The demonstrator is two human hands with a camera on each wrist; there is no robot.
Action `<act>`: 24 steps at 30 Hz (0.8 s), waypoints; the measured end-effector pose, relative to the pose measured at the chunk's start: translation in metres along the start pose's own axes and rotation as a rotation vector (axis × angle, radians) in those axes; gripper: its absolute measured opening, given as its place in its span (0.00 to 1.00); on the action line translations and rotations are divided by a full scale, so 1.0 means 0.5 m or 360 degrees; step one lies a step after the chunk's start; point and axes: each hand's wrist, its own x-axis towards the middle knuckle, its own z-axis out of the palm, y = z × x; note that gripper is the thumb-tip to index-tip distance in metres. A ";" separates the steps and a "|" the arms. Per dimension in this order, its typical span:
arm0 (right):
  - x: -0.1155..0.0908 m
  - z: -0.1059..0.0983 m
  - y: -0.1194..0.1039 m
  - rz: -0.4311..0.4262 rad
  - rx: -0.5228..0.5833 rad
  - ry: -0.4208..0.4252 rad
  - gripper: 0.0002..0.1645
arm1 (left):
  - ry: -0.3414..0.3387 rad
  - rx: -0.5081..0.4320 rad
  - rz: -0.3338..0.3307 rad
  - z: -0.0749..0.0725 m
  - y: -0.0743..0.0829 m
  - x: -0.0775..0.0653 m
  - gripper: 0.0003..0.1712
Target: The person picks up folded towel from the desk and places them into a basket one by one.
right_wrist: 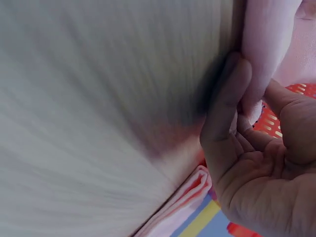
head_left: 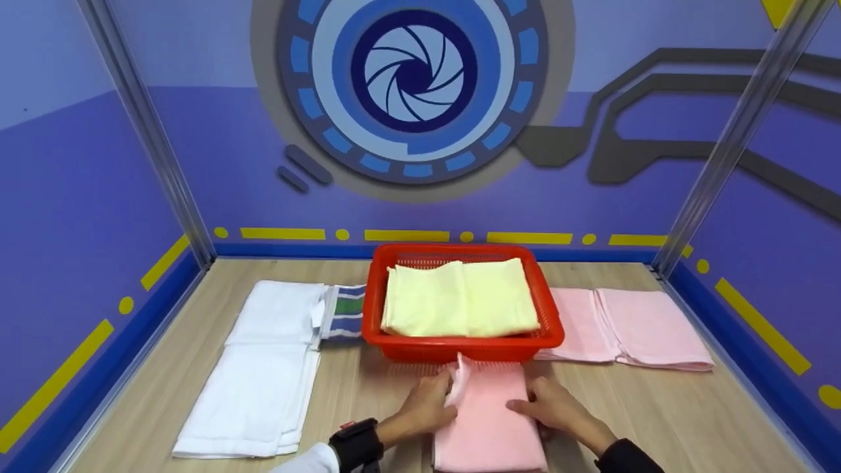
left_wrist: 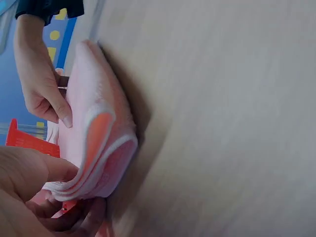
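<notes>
Head view showed the folded pink towel (head_left: 489,420) on the tabletop (head_left: 663,420), directly in front of the red basket (head_left: 460,341), with one far corner poking up before the basket's wall. Both hands were grasping it: the left hand (head_left: 424,402) pinched the left side, thumb on top and fingers beneath, and the right hand (head_left: 555,406) gripped the opposite side in much the same way.

Slippage between layers looked like the main risk. From the left wrist, the folds at that end gaped apart in loose loops, so a pinch that caught only the upper plies could have let the lower ones sag or unroll. Uneven pull from the two sides might have skewed the stack, and the raised corner could have snagged on the basket's rim or nudged it, since the gap there was very small; whether they touched, I could not tell.

Forward room was therefore tight. Bare wood lay to the left, as far as the white towel (head_left: 256,374), and more opened out to the right, in front of the second pink towel (head_left: 650,322). Inside the basket, the yellow towel (head_left: 427,299) covered most of the floor. Behind it stood the wall panel (head_left: 420,213), close to the rim; the tabletop's near edge was out of sight.
</notes>
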 end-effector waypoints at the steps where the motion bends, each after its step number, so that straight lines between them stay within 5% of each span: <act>1: 0.000 0.000 0.000 -0.0018 -0.0006 -0.0001 0.20 | -0.0035 -0.0155 -0.0086 -0.003 0.001 0.000 0.21; 7: -0.006 -0.010 0.001 -0.0031 0.0006 0.0032 0.22 | -0.0135 -0.1123 -0.0833 -0.034 -0.005 0.004 0.39; 10: -0.013 -0.010 0.005 -0.0023 0.0024 0.0041 0.19 | -0.0138 -0.1249 -0.1039 -0.043 -0.013 0.003 0.27; 13: -0.021 -0.004 0.010 -0.0004 0.0044 0.0055 0.15 | -0.0247 -0.1227 -0.1026 -0.041 -0.016 0.000 0.12; 16: -0.026 0.001 0.011 0.0052 0.0092 0.0067 0.14 | -0.0351 -0.1114 -0.0913 -0.036 -0.012 -0.001 0.10; 24: -0.028 -0.003 -0.025 0.0051 0.0226 0.0103 0.13 | -0.0264 -0.0955 -0.0679 -0.046 0.012 -0.003 0.19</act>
